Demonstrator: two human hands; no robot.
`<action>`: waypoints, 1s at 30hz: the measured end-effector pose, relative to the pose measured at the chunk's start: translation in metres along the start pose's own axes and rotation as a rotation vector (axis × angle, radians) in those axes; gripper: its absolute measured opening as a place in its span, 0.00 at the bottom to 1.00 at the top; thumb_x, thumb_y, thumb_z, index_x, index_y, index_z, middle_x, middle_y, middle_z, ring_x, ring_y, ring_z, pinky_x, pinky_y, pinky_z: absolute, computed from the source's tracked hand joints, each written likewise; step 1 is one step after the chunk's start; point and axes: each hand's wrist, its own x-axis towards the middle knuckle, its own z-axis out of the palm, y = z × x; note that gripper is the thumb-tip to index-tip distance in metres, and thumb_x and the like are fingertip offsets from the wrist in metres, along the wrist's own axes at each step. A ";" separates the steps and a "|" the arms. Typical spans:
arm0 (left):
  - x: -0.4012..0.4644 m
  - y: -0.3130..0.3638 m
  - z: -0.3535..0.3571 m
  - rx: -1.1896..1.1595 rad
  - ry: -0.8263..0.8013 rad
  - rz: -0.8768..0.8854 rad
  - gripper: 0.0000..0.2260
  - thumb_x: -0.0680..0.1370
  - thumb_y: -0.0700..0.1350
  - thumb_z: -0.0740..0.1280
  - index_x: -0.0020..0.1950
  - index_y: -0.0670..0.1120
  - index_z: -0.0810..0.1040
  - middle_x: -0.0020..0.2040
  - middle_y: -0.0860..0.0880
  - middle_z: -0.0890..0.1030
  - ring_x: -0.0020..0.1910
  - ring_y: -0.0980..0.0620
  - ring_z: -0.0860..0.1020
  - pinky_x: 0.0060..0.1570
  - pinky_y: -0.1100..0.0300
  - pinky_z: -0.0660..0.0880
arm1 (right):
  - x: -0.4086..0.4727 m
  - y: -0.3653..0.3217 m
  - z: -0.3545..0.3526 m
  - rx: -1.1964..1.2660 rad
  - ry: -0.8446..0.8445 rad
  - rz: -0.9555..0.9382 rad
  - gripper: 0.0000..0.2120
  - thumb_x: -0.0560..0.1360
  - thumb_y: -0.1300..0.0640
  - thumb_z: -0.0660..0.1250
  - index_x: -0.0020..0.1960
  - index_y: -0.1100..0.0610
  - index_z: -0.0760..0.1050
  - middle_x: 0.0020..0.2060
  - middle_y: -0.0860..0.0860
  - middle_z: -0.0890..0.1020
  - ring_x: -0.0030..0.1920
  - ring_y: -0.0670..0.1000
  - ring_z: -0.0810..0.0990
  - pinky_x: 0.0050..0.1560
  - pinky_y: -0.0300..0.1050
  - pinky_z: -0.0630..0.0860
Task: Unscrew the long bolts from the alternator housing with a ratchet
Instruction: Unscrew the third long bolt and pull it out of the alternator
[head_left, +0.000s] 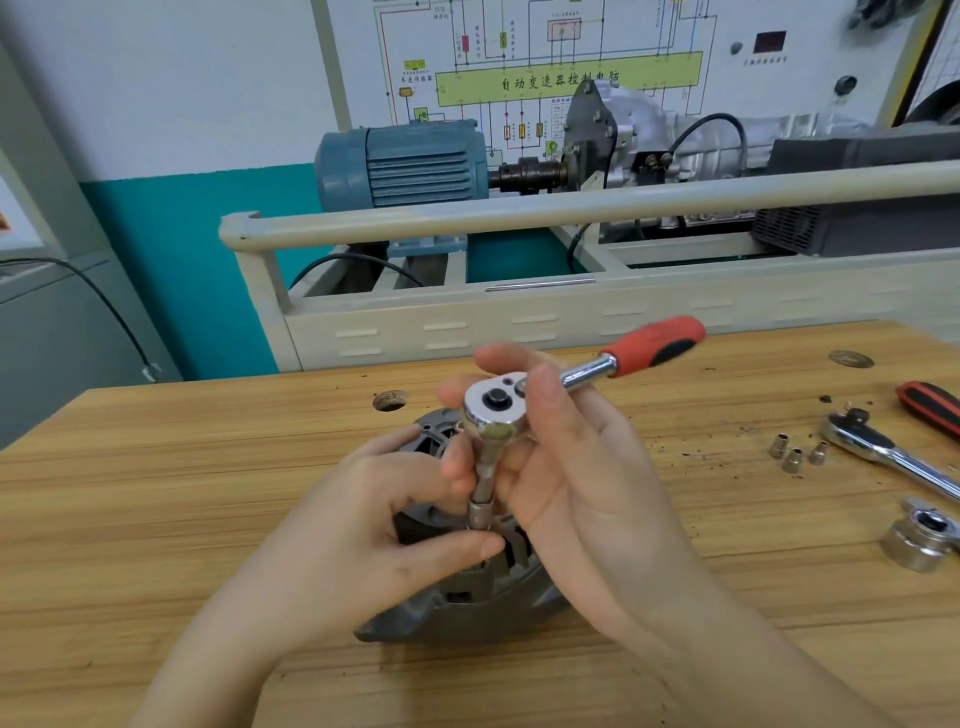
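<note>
A grey alternator housing (467, 613) sits on the wooden bench, mostly hidden under my hands. A chrome ratchet (493, 410) with a red and black handle (657, 345) stands over it, its extension and socket (479, 512) pointing down onto the housing's top. My right hand (576, 483) wraps its fingers round the ratchet head from behind, thumb laid over the neck. My left hand (374, 525) pinches the extension just above the socket between thumb and fingers. The bolt under the socket is hidden.
To the right on the bench (156, 519) lie a second ratchet (883, 447), three small sockets (795, 452), a large socket piece (919, 540) and a red-black handle (935, 405). Bench holes (389, 400) lie behind. A cream rail (571, 213) and motor rig stand beyond.
</note>
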 end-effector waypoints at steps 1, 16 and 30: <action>0.000 0.000 0.001 -0.001 0.019 -0.012 0.18 0.64 0.62 0.65 0.38 0.48 0.82 0.45 0.59 0.80 0.46 0.64 0.77 0.61 0.54 0.69 | 0.000 0.000 0.000 0.007 -0.006 0.000 0.14 0.65 0.49 0.70 0.47 0.54 0.80 0.41 0.52 0.83 0.34 0.48 0.81 0.37 0.40 0.77; 0.000 0.002 0.002 0.019 0.016 -0.008 0.17 0.63 0.61 0.65 0.45 0.52 0.77 0.41 0.60 0.81 0.44 0.68 0.77 0.54 0.59 0.70 | -0.003 0.000 0.004 -0.163 -0.064 -0.104 0.09 0.64 0.49 0.72 0.43 0.50 0.80 0.41 0.51 0.82 0.36 0.49 0.79 0.40 0.43 0.77; 0.001 -0.001 -0.002 -0.041 -0.042 0.025 0.14 0.66 0.59 0.66 0.42 0.50 0.79 0.43 0.59 0.82 0.45 0.63 0.79 0.57 0.54 0.69 | -0.003 0.000 0.003 -0.147 -0.054 -0.103 0.11 0.65 0.49 0.72 0.45 0.52 0.79 0.42 0.51 0.82 0.36 0.50 0.80 0.39 0.42 0.77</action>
